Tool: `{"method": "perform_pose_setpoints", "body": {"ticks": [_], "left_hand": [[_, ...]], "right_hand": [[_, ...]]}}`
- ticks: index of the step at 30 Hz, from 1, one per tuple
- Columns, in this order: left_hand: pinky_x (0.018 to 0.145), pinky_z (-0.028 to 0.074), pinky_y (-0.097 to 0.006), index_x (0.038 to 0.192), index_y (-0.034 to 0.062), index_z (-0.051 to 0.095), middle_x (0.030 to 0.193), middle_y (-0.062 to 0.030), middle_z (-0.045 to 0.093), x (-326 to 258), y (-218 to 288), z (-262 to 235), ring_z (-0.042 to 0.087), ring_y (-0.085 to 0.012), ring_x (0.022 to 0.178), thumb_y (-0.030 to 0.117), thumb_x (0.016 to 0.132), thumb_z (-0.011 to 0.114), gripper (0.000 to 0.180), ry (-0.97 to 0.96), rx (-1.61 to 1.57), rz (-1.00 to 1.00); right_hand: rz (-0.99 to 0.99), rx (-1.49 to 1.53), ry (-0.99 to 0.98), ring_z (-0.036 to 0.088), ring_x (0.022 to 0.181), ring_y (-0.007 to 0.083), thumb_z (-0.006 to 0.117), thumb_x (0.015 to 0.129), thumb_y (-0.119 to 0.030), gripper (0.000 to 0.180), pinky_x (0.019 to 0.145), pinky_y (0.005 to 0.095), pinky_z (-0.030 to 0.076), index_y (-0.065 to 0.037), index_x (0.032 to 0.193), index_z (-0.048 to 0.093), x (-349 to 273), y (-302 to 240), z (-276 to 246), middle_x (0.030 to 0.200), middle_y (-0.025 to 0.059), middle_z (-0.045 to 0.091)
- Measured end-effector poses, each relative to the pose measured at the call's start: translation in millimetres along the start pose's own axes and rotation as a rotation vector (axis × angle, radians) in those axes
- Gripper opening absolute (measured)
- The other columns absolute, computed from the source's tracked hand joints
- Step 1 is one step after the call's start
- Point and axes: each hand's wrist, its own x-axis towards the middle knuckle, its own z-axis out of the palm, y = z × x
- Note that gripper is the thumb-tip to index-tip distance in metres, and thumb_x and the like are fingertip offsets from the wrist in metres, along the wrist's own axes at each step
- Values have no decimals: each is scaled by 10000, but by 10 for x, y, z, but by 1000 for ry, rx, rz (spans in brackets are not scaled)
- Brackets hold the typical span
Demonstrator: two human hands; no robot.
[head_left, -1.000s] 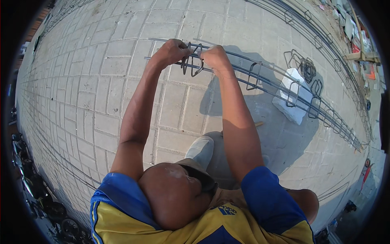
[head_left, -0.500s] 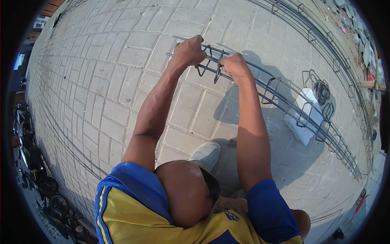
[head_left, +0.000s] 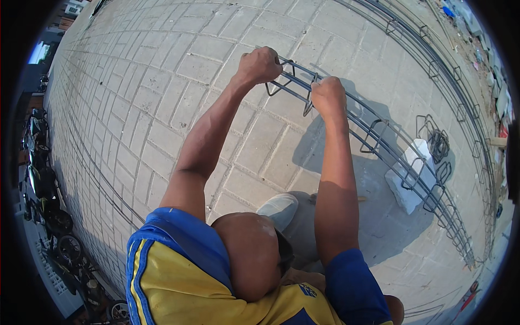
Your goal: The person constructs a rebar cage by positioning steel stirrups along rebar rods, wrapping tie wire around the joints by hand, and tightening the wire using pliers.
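Note:
A long rebar cage (head_left: 391, 158) of dark steel bars with bent-wire stirrups runs from my hands toward the lower right. My left hand (head_left: 261, 66) is closed around the cage's far-left end, its fingers hiding the bar tips. One stirrup (head_left: 272, 93) hangs right beside that hand. A short way to the right, my right hand (head_left: 329, 97) is closed in a fist at another stirrup (head_left: 308, 106), which shows at its left edge. The fingertips of both hands are turned from view. Farther along, a stirrup (head_left: 374, 135) spans the bars.
A white block (head_left: 403, 181) lies under the cage at right, near a heap of loose stirrups (head_left: 439, 145). More long rebar cages (head_left: 430, 65) curve along the right. Paving bricks (head_left: 254, 141) cover the ground. Parked motorcycles (head_left: 49, 189) line the left edge; thin rods (head_left: 103, 189) lie nearby.
The view has shifted a little. The bar ends that stuck out left of my left hand are now hidden by it. My right hand has turned more into a fist, and the two near stirrups appear farther apart.

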Motion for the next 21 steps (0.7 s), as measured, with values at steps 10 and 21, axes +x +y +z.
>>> {"method": "perform_pose_setpoints", "body": {"ticks": [10, 21], "left_hand": [[881, 492, -488, 910, 62, 697, 912, -175, 719, 109, -20, 1, 689, -359, 926, 273, 790, 608, 259, 57, 307, -3], [857, 513, -463, 1014, 27, 694, 1030, -251, 695, 118, -1662, -931, 663, -413, 1016, 370, 875, 611, 378, 447, -32, -428]], "right_hand": [[-29, 525, -179, 474, 503, 171, 635, 883, -131, 249, 514, 364, 386, 73, 745, 668, 121, 389, 151, 566, 81, 553], [-227, 762, -20, 562, 691, 184, 566, 965, -216, 311, 647, 325, 444, 62, 1013, 698, -248, 172, 47, 725, 79, 618]]}}
